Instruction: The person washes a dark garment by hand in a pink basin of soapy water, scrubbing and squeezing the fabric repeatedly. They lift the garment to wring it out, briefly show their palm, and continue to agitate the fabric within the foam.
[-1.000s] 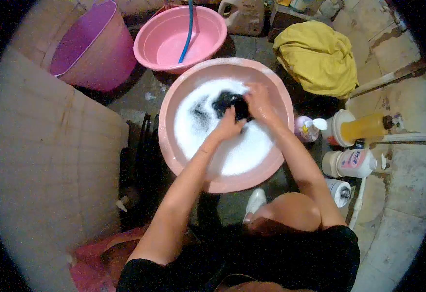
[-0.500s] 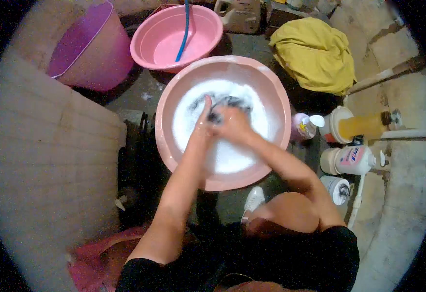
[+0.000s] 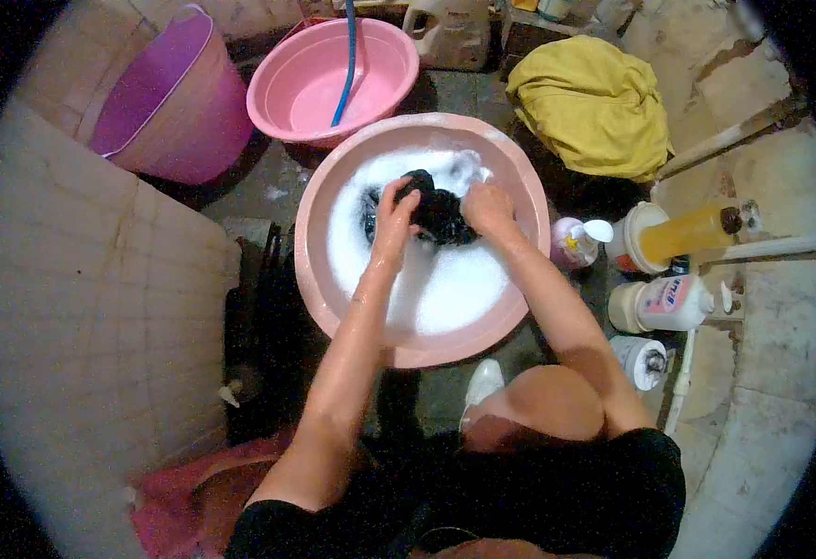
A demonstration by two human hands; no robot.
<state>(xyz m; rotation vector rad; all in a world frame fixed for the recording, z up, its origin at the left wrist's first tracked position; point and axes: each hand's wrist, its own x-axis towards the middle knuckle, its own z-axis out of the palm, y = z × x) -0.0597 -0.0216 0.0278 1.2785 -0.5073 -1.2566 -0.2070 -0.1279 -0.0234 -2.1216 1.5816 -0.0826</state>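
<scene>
Both hands are over a large pale-pink basin [image 3: 310, 247] filled with white suds [image 3: 454, 289]. A wet black cloth [image 3: 440, 216] lies bunched in the foam between them; its exact kind does not show. At the cloth's left part, my left hand [image 3: 396, 219] has its fingers curled round a raised fold. My right hand [image 3: 489, 207] is closed in a fist on the cloth's right end, near the basin's right side. Foam hides the cloth's lower part.
Behind stand a pink basin [image 3: 273, 93] with a blue hose [image 3: 347, 74] and a purple bucket [image 3: 198, 126]. Yellow cloth [image 3: 589, 107] lies at back right. A pump bottle [image 3: 571, 244], an amber bottle [image 3: 687, 240] and a white bottle [image 3: 676, 303] line the right. A wall [image 3: 100, 326] borders the left.
My hands were together over the suds and have moved apart, the right one to the right. More of the black cloth now shows, stretched between them.
</scene>
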